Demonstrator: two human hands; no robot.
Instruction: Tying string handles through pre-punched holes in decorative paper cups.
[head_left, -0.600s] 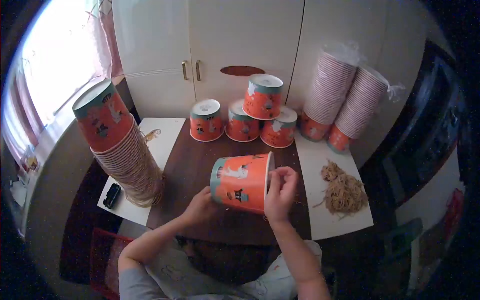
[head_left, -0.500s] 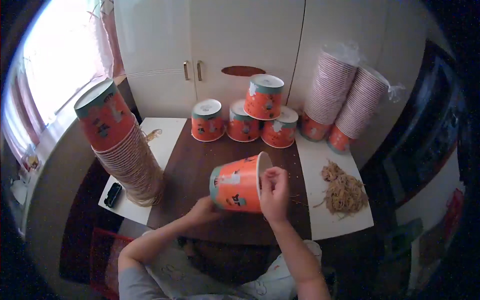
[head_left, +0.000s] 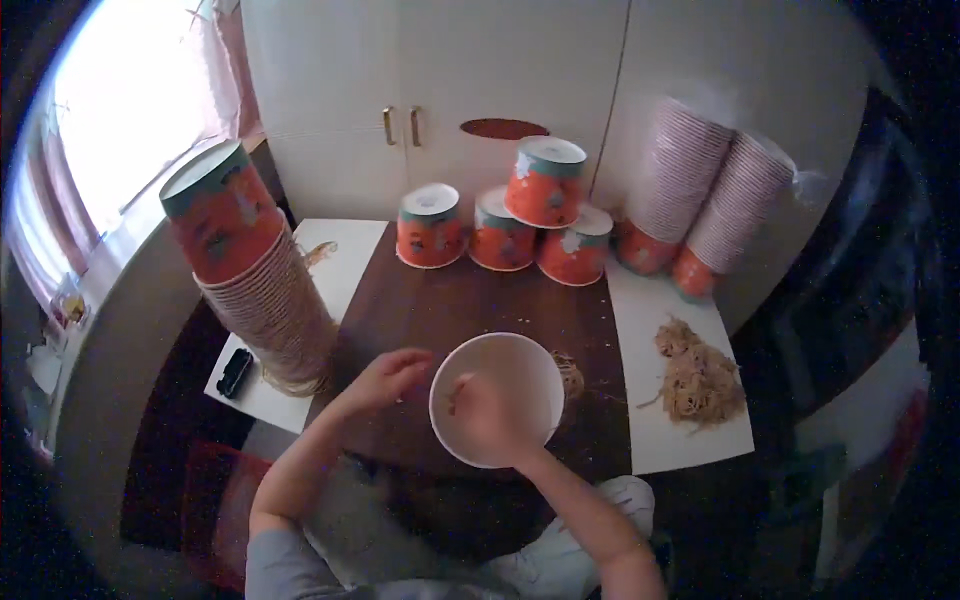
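Observation:
A white-lined paper bucket (head_left: 545,400) stands upright on the brown table, its mouth facing up. My right hand (head_left: 485,415) reaches into it, smeared by motion; a brownish scrap shows by the fingertips, and I cannot tell if they grip it. My left hand (head_left: 392,378) hovers just left of the rim, fingers stretched out and holding nothing. Behind the bucket's right side lies a small tuft of brown shredded filler (head_left: 569,376), partly hidden. A larger heap of the same shredded filler (head_left: 698,380) rests on the white board to the right.
Several upturned orange-and-green buckets (head_left: 430,228) stand at the back, one stacked on top. A tall leaning stack of buckets (head_left: 265,290) rises at left, beside a small black object (head_left: 235,373). Two plastic-wrapped bucket stacks (head_left: 685,175) lean at back right. White cupboard doors (head_left: 330,90) close off the back.
The bucket has gone from tilted in my hands to upright on the table. My left hand has let go of it. My right hand has moved from the rim down inside.

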